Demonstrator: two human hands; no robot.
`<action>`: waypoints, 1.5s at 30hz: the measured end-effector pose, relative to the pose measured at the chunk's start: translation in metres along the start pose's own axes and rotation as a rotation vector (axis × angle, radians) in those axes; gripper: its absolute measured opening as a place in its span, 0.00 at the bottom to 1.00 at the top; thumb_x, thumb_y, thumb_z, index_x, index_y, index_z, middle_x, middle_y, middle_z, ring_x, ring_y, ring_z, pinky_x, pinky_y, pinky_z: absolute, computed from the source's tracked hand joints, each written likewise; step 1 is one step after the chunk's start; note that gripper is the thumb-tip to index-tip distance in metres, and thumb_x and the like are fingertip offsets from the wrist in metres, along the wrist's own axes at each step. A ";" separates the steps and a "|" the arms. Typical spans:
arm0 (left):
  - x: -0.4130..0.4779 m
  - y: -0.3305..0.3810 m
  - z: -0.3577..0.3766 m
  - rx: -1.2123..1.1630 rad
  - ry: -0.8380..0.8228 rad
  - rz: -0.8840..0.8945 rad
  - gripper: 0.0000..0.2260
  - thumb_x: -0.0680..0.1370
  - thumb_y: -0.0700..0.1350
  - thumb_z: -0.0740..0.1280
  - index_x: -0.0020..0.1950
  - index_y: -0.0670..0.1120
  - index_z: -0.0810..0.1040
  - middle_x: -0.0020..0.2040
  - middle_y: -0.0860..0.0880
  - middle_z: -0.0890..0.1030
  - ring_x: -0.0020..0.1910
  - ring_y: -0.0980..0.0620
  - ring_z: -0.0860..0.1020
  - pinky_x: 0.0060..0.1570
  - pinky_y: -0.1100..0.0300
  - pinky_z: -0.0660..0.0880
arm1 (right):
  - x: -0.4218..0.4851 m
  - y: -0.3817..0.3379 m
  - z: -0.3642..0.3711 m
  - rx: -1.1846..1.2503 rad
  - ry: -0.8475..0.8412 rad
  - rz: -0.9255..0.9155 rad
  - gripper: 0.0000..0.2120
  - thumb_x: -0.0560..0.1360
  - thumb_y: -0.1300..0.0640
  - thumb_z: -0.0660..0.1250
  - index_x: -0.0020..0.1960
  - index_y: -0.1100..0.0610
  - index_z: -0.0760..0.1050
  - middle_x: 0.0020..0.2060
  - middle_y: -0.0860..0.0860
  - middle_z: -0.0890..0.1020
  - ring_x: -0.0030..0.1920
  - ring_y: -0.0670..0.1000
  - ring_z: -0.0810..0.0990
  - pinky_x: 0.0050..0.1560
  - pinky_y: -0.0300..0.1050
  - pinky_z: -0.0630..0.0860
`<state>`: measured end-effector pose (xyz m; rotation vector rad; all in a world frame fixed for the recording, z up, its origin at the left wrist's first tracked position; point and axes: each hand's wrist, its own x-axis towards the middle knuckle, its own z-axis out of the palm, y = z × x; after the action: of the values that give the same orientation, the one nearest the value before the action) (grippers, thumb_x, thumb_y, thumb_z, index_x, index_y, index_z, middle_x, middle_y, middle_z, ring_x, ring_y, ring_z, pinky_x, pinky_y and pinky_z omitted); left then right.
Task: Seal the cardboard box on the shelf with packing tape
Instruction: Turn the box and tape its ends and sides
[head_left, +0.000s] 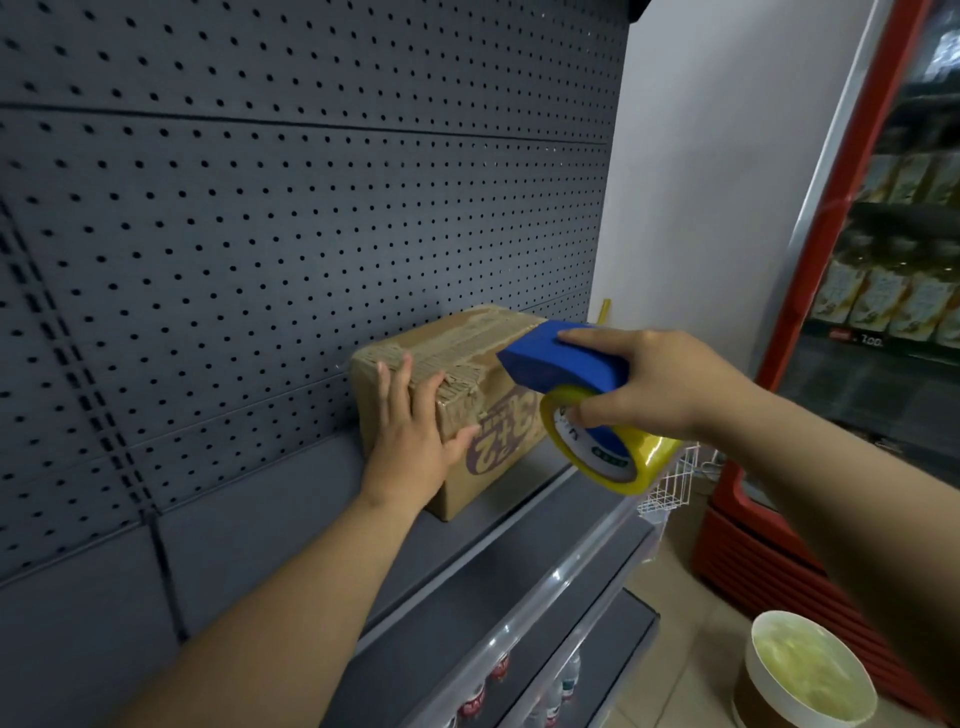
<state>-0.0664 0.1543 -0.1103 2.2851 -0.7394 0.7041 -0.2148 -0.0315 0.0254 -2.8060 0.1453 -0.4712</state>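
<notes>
here the cardboard box (467, 395) sits on the dark grey shelf (291, 519), pushed back against the perforated back panel (311, 208), a little toward three o'clock of the frame's middle. its top is rough with old torn tape, and a purple print shows on the side facing the camera.

the left hand (415, 431) lies flat on the box at its nine o'clock end, fingers spread open over the top edge and the thumb pointing toward three o'clock across the printed side; it presses rather than grips.

the right hand (644, 384) is closed around a blue tape dispenser (561, 364), index finger laid along its top, the other fingers wrapped underneath. the dispenser's nose is at the box's three o'clock end, over the top; whether it touches the cardboard i cannot tell. a roll of yellowish clear packing tape (613, 447) hangs in the dispenser, at five o'clock from the box.

further toward three o'clock stands a red-framed cooler (831, 260) with bottles inside. at five o'clock, on the floor, a round tub (805, 670) holds something pale green. bottles (498, 675) line a lower shelf at six o'clock.
</notes>
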 end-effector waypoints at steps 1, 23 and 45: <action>0.001 -0.001 0.000 0.038 -0.028 -0.008 0.37 0.66 0.59 0.70 0.70 0.46 0.60 0.76 0.42 0.50 0.74 0.41 0.41 0.67 0.46 0.47 | -0.001 0.002 0.000 0.007 -0.002 -0.014 0.37 0.58 0.39 0.69 0.66 0.34 0.65 0.57 0.47 0.79 0.46 0.50 0.75 0.44 0.43 0.71; 0.030 -0.008 -0.039 -0.091 -0.150 -0.450 0.43 0.65 0.74 0.40 0.75 0.52 0.40 0.77 0.46 0.41 0.75 0.47 0.41 0.70 0.43 0.46 | 0.006 0.028 -0.021 0.084 0.079 -0.153 0.36 0.60 0.39 0.70 0.67 0.33 0.62 0.46 0.47 0.75 0.45 0.50 0.73 0.42 0.43 0.70; 0.165 0.030 -0.027 -0.678 -0.260 -0.599 0.29 0.76 0.64 0.51 0.69 0.47 0.66 0.68 0.46 0.71 0.67 0.45 0.69 0.64 0.49 0.62 | 0.104 0.060 -0.017 0.165 0.240 -0.237 0.38 0.58 0.32 0.64 0.67 0.28 0.56 0.44 0.52 0.73 0.43 0.50 0.72 0.44 0.43 0.70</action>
<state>0.0219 0.1013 0.0253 1.8145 -0.2921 -0.1222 -0.1253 -0.1084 0.0545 -2.6079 -0.1711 -0.8346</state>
